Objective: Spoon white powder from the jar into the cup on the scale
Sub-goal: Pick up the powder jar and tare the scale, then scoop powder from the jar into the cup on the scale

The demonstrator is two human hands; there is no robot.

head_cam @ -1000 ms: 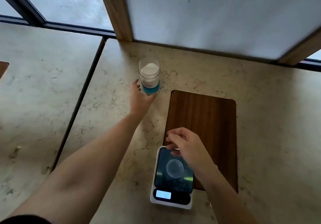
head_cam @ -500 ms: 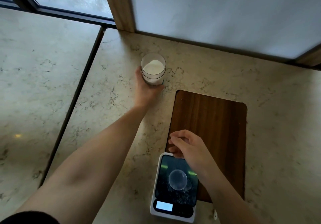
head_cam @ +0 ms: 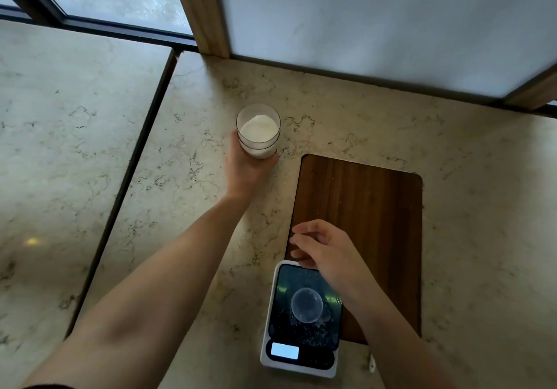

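A clear jar (head_cam: pixel 258 130) holding white powder stands at the back of the stone counter. My left hand (head_cam: pixel 245 168) is wrapped around its lower part from the near side. A small clear cup (head_cam: pixel 306 304) sits on the dark plate of a white kitchen scale (head_cam: pixel 298 367), whose display is lit. My right hand (head_cam: pixel 324 253) hovers over the scale's far edge with its fingers curled together. Whether it holds anything is hidden. A small white object (head_cam: pixel 372 362) peeks out beside my right forearm.
A dark wooden board (head_cam: pixel 361 207) lies to the right of the jar, and the scale's right edge overlaps it. A black seam (head_cam: pixel 132 159) splits the counter on the left. A frosted panel with wooden posts (head_cam: pixel 202 8) closes the back.
My left hand has closed around the jar's lower part, hiding its blue base. The view has shifted closer. My right hand stays over the scale's far edge.
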